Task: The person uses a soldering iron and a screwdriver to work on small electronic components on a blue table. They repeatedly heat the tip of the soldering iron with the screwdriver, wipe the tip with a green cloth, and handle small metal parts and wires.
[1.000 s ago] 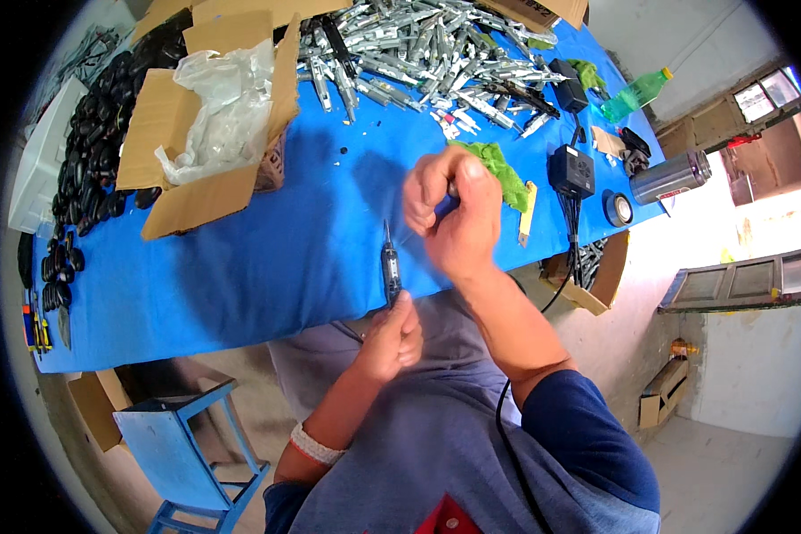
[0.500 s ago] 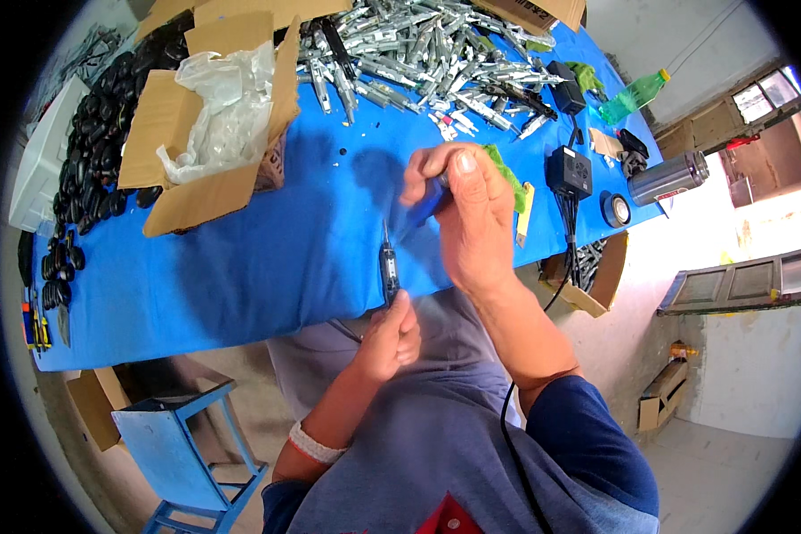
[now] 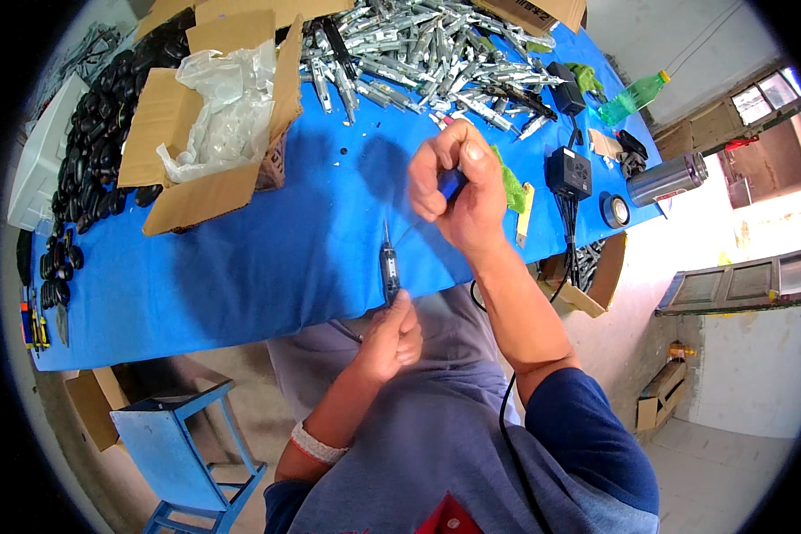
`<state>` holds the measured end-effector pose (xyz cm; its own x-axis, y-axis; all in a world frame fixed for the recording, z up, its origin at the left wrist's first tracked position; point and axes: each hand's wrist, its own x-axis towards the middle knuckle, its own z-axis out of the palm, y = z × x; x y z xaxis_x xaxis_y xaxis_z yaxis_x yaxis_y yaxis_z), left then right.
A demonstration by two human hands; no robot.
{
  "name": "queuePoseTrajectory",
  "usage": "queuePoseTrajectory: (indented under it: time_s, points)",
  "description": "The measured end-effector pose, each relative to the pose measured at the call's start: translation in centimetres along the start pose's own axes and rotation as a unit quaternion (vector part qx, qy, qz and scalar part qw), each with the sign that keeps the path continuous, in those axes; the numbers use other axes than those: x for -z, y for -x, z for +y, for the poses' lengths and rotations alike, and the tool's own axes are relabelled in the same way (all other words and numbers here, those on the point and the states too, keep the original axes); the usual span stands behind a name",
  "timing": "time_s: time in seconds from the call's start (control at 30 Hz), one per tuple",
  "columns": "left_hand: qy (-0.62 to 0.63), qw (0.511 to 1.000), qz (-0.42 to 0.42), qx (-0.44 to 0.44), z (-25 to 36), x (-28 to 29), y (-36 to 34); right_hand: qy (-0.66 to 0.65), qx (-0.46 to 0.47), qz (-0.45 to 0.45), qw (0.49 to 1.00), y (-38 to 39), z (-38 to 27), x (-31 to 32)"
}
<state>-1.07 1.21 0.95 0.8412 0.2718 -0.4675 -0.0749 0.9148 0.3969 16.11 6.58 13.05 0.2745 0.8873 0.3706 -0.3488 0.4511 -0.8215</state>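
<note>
Left hand (image 3: 392, 342) clamps its fingers on a slim dark tool (image 3: 389, 267), right hand (image 3: 468, 205) on a blue handle (image 3: 452, 184), at the table's (image 3: 231, 294) near edge.

The slim device (image 3: 389, 264) in your grip looks like glossy plastic. Your surface (image 3: 240, 276) wears smooth cloth; the carton (image 3: 200, 203) is matt cardboard, the heaped parts (image 3: 436, 53) shiny metal.

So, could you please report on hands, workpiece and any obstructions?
Left hand: holding slim dark piece, tip away from body. Right hand: gripping blue handle. Open cardboard box off left, clear of both.
</note>
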Motion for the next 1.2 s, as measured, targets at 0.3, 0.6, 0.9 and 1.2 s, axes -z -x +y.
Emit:
queuePoseTrajectory:
  time_s: [0.3, 0.6, 0.9, 1.2]
  points:
    - [-0.015, 1.0, 0.009, -0.002, 0.2, 0.2, 0.2, 0.086, 0.029, 0.134, 0.987, 1.1, -0.3, -1.8]
    - [-0.013, 1.0, 0.008, 0.007, 0.3, -0.2, 0.2, -0.04, -0.03, -0.017, 0.999, 0.1, 0.3, -0.1]
    - [-0.031, 0.999, 0.022, 0.004, 0.3, 0.2, 0.3, -0.106, 0.03, 0.1, 0.989, 1.5, -1.9, 2.2]
    - [-0.047, 0.998, 0.051, -0.003, 0.2, -0.2, 0.1, -0.054, 0.042, 0.102, 0.992, 2.3, -1.8, 1.5]
